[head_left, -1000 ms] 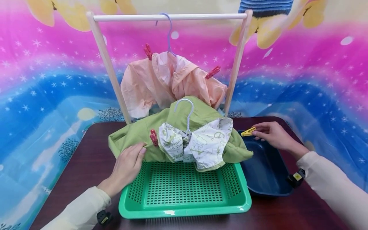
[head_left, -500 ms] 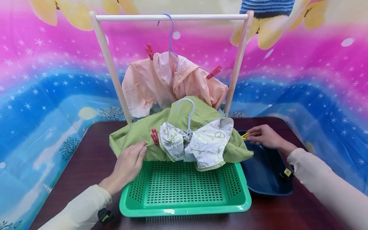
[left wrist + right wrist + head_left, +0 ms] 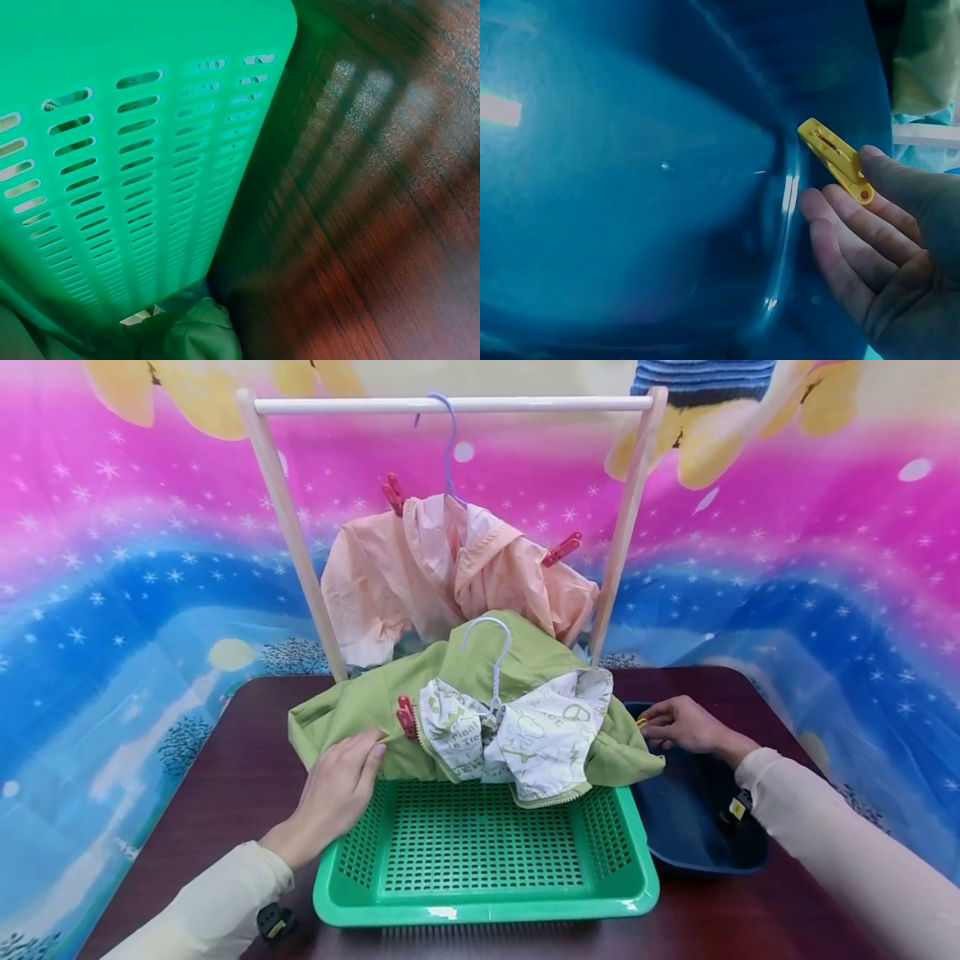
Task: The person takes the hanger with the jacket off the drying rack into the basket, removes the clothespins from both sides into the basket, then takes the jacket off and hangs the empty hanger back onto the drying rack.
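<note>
The soft green jacket (image 3: 450, 664) lies beneath my left hand (image 3: 330, 793) and beyond it; I'd expect it light and floppy, best held at a firm edge. Whether those fingers grip cloth, I can't tell. Below my right hand (image 3: 686, 727) sits the smooth blue tray (image 3: 697, 827). There I pinch a yellow clothespin (image 3: 832, 154), probably stiff, slick plastic, best squeezed at its handle ends.

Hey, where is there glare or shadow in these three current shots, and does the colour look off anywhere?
Head view: bright, with a small white glare on the front rim of the green basket; left wrist view: dimmer, with dark streaks of shadow across the table; right wrist view: a strong blue cast, glare on the blue tray, yellow clothespin fairly sharp.
</note>
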Demonstrator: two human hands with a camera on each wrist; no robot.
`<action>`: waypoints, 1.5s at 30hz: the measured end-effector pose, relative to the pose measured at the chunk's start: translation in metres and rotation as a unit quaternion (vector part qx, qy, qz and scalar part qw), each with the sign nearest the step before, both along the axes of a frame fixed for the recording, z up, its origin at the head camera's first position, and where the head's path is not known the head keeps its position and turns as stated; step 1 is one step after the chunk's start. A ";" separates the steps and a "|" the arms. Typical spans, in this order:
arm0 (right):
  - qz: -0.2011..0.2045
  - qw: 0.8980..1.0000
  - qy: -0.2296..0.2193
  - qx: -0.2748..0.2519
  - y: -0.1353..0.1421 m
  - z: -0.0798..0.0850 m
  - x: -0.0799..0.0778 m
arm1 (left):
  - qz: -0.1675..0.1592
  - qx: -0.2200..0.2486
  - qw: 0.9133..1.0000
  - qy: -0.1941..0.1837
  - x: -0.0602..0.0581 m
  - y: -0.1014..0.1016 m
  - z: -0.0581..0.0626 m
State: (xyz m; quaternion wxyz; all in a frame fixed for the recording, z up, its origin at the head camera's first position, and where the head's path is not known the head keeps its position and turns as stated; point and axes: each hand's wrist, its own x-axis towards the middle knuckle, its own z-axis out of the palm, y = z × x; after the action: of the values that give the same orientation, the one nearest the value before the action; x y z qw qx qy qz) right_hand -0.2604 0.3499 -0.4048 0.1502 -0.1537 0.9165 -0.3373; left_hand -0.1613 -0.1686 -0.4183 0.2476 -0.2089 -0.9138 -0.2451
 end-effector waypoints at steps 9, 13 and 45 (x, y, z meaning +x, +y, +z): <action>0.002 1.000 -0.017 -0.006 0.001 -0.010 -0.005 | 0.004 0.003 1.000 -0.002 0.001 0.001 0.000; 0.009 1.000 -0.012 0.001 0.003 -0.016 -0.006 | 0.005 0.002 1.000 -0.002 0.001 0.001 0.000; -0.015 0.992 0.061 0.108 -0.007 0.000 0.001 | 0.006 0.000 1.000 -0.006 0.002 0.001 0.001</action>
State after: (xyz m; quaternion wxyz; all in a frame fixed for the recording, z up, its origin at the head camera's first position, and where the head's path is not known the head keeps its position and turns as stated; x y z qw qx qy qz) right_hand -0.2595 0.3425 -0.4050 0.1045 -0.1432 0.9572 -0.2289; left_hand -0.1595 -0.1677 -0.4175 0.2436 -0.2025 -0.9164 -0.2446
